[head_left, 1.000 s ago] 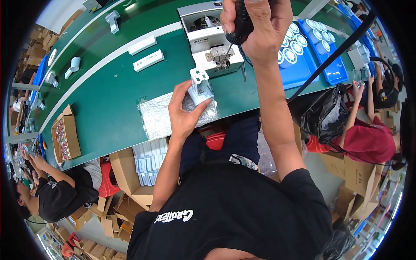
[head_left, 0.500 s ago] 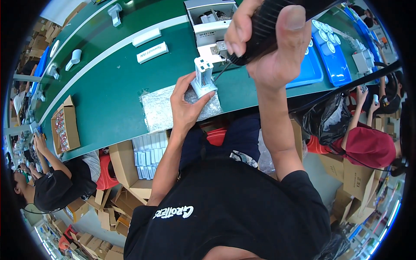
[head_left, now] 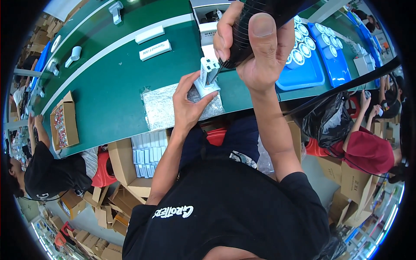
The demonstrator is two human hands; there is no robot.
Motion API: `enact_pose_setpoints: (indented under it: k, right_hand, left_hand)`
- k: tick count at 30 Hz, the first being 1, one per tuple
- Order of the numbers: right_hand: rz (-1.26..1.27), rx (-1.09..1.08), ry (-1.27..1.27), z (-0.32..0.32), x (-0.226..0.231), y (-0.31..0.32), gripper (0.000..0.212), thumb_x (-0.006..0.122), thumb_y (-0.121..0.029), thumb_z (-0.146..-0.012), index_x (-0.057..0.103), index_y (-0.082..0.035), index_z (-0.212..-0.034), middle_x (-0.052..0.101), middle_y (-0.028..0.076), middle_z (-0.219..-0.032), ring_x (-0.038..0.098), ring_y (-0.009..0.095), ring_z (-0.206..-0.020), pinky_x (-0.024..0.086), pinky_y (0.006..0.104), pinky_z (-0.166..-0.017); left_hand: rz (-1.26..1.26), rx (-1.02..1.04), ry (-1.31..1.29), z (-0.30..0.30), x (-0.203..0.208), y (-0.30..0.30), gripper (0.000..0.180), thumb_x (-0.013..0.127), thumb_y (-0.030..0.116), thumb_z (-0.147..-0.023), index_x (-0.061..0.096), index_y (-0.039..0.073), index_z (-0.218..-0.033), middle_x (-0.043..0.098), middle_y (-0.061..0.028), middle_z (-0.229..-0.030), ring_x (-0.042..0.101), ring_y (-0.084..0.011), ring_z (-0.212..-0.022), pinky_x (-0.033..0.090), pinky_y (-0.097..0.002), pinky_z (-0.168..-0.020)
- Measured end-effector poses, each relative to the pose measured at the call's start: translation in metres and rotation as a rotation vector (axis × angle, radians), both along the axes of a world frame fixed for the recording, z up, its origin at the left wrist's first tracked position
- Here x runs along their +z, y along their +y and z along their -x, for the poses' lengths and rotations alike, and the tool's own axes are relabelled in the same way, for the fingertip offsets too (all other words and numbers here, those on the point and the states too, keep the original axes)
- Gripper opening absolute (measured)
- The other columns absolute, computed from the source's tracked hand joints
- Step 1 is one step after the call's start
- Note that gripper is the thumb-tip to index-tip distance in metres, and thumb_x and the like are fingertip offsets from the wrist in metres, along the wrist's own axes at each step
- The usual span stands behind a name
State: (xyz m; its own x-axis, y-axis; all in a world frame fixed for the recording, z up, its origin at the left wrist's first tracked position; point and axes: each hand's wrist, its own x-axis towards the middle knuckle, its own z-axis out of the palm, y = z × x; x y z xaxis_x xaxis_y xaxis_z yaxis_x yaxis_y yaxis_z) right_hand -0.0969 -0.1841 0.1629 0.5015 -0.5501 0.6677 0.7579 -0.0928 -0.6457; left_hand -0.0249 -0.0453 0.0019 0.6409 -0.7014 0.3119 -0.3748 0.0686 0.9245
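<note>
Green workbench (head_left: 112, 91). Left hand (head_left: 186, 106) grips the base of a white housing (head_left: 204, 81), near-upright over a silvery pad (head_left: 162, 106); right hand (head_left: 262, 65) clasps a black driver (head_left: 244, 38). Housing judged light, stiff, possibly slippery; hold by its broad base.

Driver (head_left: 243, 38) cut off, machine (head_left: 208, 37) partly hidden

Wearer's torso, in a black T-shirt (head_left: 234, 203) with short, loose sleeves; chubby white lettering (head_left: 173, 211), set off-centre toward the left side of the chest; dark navy trousers (head_left: 242, 134) below the hem; left hand (head_left: 187, 105) and right hand (head_left: 262, 65), both ungloved, with bare forearms
</note>
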Motion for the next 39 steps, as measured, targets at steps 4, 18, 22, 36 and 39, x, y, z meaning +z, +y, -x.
enact_pose_setpoints:
  k: [4, 18, 22, 36, 39]
  right_hand:
    - [-0.024, 0.011, -0.005, -0.001, -0.001, 0.001, 0.078, 0.07, -0.04, -0.1, 0.035, 0.009, -0.15, 0.061, 0.008, -0.077, 0.054, 0.01, -0.058, 0.043, 0.024, -0.052]
    - [0.111, -0.009, -0.053, -0.012, -0.03, -0.02, 0.06, 0.068, -0.03, -0.101, 0.039, 0.004, -0.142, 0.06, 0.01, -0.074, 0.057, 0.015, -0.058, 0.047, 0.028, -0.055]
    - [0.252, 0.079, -0.016, 0.001, -0.025, -0.027, 0.041, 0.054, -0.041, -0.108, 0.049, -0.001, -0.11, 0.059, 0.014, -0.069, 0.058, 0.018, -0.051, 0.05, 0.0301, -0.047]
    - [0.178, -0.279, -0.119, -0.012, 0.002, -0.067, 0.05, 0.059, -0.03, -0.107, 0.043, 0.003, -0.142, 0.056, 0.005, -0.063, 0.049, 0.009, -0.045, 0.04, 0.0223, -0.042]
    - [0.22, -0.222, -0.119, -0.019, -0.004, -0.067, 0.047, 0.057, -0.026, -0.108, 0.044, 0.003, -0.142, 0.056, 0.004, -0.064, 0.049, 0.009, -0.045, 0.04, 0.0222, -0.043]
  left_hand:
    - [0.007, -0.008, -0.001, 0.001, 0.001, 0.001, 0.063, 0.091, 0.008, -0.072, 0.065, -0.003, -0.129, 0.067, -0.015, -0.121, 0.066, -0.0248, -0.11, 0.051, -0.0348, -0.097]
    - [-0.027, -0.005, -0.065, 0.003, 0.006, -0.001, 0.061, 0.09, 0.009, -0.074, 0.066, -0.001, -0.129, 0.067, -0.0155, -0.121, 0.066, -0.0265, -0.111, 0.051, -0.0358, -0.097]
    - [-0.023, -0.02, -0.082, 0.002, 0.005, -0.001, 0.06, 0.089, 0.008, -0.074, 0.066, -0.001, -0.128, 0.067, -0.0153, -0.122, 0.066, -0.0262, -0.111, 0.051, -0.0355, -0.098]
    - [0.036, -0.063, 0.046, -0.002, -0.004, 0.001, 0.059, 0.087, 0.006, -0.073, 0.065, -0.002, -0.128, 0.066, -0.0146, -0.122, 0.064, -0.0247, -0.112, 0.049, -0.0349, -0.099]
    - [0.031, -0.062, 0.038, -0.002, -0.004, 0.001, 0.059, 0.087, 0.006, -0.073, 0.065, -0.002, -0.128, 0.066, -0.0146, -0.122, 0.064, -0.0247, -0.112, 0.049, -0.0349, -0.099]
